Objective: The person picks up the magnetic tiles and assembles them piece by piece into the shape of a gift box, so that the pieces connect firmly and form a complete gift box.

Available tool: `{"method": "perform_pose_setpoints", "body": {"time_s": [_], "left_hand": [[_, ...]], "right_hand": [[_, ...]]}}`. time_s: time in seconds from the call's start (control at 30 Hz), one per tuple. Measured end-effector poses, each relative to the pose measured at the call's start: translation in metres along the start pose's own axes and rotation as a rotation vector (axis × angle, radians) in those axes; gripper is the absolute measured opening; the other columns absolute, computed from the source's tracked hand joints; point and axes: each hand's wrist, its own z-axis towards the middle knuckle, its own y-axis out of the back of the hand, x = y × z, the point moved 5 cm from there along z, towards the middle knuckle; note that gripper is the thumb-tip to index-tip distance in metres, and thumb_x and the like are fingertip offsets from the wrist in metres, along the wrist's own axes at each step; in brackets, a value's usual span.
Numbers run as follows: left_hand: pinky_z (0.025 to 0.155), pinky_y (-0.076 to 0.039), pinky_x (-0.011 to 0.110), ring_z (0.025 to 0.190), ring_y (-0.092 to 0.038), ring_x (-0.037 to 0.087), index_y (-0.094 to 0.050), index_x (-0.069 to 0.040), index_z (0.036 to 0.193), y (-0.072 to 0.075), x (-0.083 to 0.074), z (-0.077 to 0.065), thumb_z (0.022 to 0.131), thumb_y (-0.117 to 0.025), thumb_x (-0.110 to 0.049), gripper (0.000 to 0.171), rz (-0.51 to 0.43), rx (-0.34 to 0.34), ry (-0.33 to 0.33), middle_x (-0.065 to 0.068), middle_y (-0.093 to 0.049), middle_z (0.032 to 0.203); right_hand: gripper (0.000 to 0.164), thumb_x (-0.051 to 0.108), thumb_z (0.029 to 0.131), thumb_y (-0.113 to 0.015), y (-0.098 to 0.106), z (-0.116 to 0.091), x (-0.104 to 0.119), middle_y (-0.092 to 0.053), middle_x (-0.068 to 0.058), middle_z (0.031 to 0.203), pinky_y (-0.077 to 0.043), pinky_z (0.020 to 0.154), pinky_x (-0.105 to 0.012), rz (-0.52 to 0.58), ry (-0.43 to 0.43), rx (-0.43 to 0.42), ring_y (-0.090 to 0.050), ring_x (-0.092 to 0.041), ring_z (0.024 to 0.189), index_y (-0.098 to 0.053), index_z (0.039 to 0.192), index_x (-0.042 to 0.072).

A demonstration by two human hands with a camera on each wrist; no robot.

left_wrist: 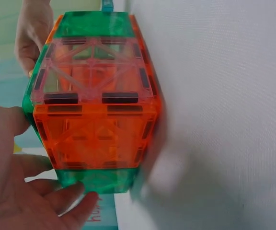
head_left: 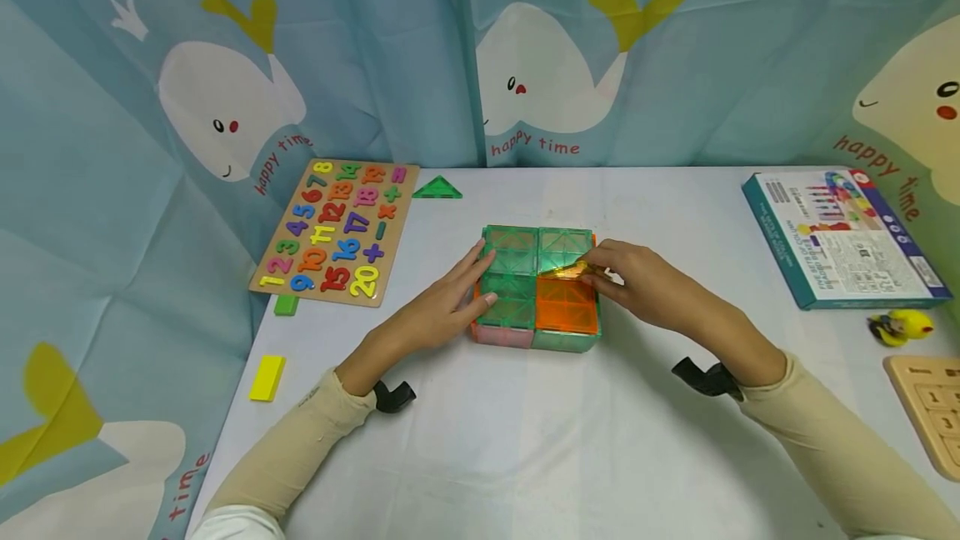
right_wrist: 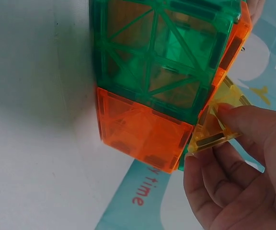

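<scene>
A low box of translucent magnetic tiles [head_left: 507, 283] lies on the table, with green and orange squares on top. A pink tile [left_wrist: 92, 72] and an orange tile [left_wrist: 95, 136] show on its side in the left wrist view. My left hand [head_left: 442, 307] rests along the box's left edge, fingers extended, thumb on its top. Between thumb and fingers, my right hand [head_left: 641, 282] pinches a yellow triangular magnetic tile [right_wrist: 210, 127]. This tile is tilted over the top at the right side, its lower edge close to the orange and green squares.
A wooden number puzzle board [head_left: 393, 252] lies at the back left, beside a green triangle tile [head_left: 438, 188]. Green [head_left: 286, 305] and yellow [head_left: 267, 378] blocks sit nearby. To the right are a boxed toy [head_left: 847, 240], a yellow duck figure [head_left: 903, 327] and a wooden number board [head_left: 930, 407].
</scene>
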Motion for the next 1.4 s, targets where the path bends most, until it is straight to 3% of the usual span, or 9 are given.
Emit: {"method": "perform_pose_setpoints", "body": {"time_s": [0.17,0.37,0.5,0.67,0.77,0.93,1.1,1.27,1.4], "left_hand": [[0.13,-0.022,0.053,0.163,-0.013,0.019,-0.019,-0.025,0.171,0.009,0.003,0.003,0.111,-0.045,-0.052,0.071,-0.004,-0.06,0.02,-0.013,0.001,0.178],[0.129,-0.02,0.059,0.164,-0.015,0.029,-0.029,-0.017,0.168,0.039,0.022,0.021,0.113,-0.047,-0.042,0.063,0.019,-0.142,0.086,0.005,-0.011,0.178],[0.129,-0.021,0.058,0.162,-0.02,0.034,-0.034,-0.01,0.165,0.07,0.041,0.039,0.112,-0.048,-0.036,0.061,0.048,-0.197,0.179,0.015,-0.022,0.175],[0.13,-0.021,0.054,0.161,-0.021,0.037,-0.029,-0.003,0.165,0.101,0.07,0.07,0.111,-0.05,-0.031,0.064,0.067,-0.207,0.264,0.02,-0.022,0.173],[0.131,-0.019,0.053,0.161,-0.019,0.038,-0.025,0.001,0.165,0.113,0.088,0.089,0.111,-0.051,-0.028,0.066,0.127,-0.195,0.307,0.023,-0.02,0.173],[0.131,-0.02,0.051,0.159,-0.023,0.041,-0.026,0.007,0.163,0.119,0.105,0.115,0.111,-0.052,-0.024,0.066,0.287,-0.164,0.353,0.027,-0.027,0.169],[0.131,-0.015,0.051,0.155,-0.024,0.043,-0.033,0.008,0.16,0.115,0.116,0.128,0.111,-0.054,-0.029,0.065,0.399,-0.142,0.422,0.028,-0.032,0.164],[0.126,-0.02,0.056,0.149,-0.025,0.042,-0.043,0.003,0.157,0.112,0.119,0.131,0.11,-0.056,-0.029,0.058,0.397,-0.162,0.471,0.027,-0.033,0.161],[0.124,-0.024,0.058,0.144,-0.032,0.041,-0.049,0.002,0.149,0.11,0.116,0.134,0.108,-0.062,-0.027,0.052,0.377,-0.165,0.443,0.026,-0.039,0.156]], "right_hand": [[0.014,-0.001,0.096,-0.074,-0.002,-0.002,-0.001,-0.067,0.001,0.096,-0.056,0.073,-0.037,-0.002,-0.008,-0.02,-0.056,-0.013,0.083,-0.073,0.107,0.009],[0.015,0.001,0.097,-0.075,-0.004,-0.003,-0.002,-0.065,0.002,0.094,-0.054,0.07,-0.033,-0.008,-0.006,-0.043,-0.054,-0.013,0.082,-0.074,0.108,0.009],[0.014,0.001,0.097,-0.074,-0.005,-0.003,-0.002,-0.065,0.002,0.094,-0.054,0.07,-0.033,-0.002,-0.012,-0.046,-0.054,-0.013,0.081,-0.074,0.109,0.009],[0.013,0.004,0.098,-0.074,-0.005,-0.005,-0.004,-0.064,0.003,0.093,-0.051,0.069,-0.029,0.003,-0.032,-0.046,-0.052,-0.013,0.08,-0.074,0.109,0.011],[0.013,0.005,0.099,-0.074,-0.006,-0.006,-0.005,-0.065,0.003,0.095,-0.052,0.071,-0.031,0.013,-0.03,-0.055,-0.052,-0.013,0.082,-0.075,0.11,0.012],[0.012,0.006,0.099,-0.074,-0.009,-0.007,-0.006,-0.067,0.002,0.099,-0.054,0.073,-0.034,0.036,-0.025,-0.072,-0.054,-0.013,0.086,-0.075,0.11,0.011],[0.011,0.004,0.098,-0.074,-0.014,-0.008,-0.006,-0.065,0.001,0.099,-0.054,0.073,-0.037,0.056,-0.041,-0.095,-0.054,-0.014,0.086,-0.074,0.108,0.01],[0.01,0.005,0.099,-0.074,-0.015,-0.008,-0.006,-0.065,0.0,0.1,-0.054,0.073,-0.038,0.071,-0.052,-0.113,-0.054,-0.015,0.087,-0.074,0.108,0.01],[0.009,0.005,0.098,-0.074,-0.015,-0.011,-0.008,-0.064,0.001,0.099,-0.052,0.073,-0.033,0.071,-0.057,-0.124,-0.053,-0.014,0.086,-0.073,0.106,0.01]]}}
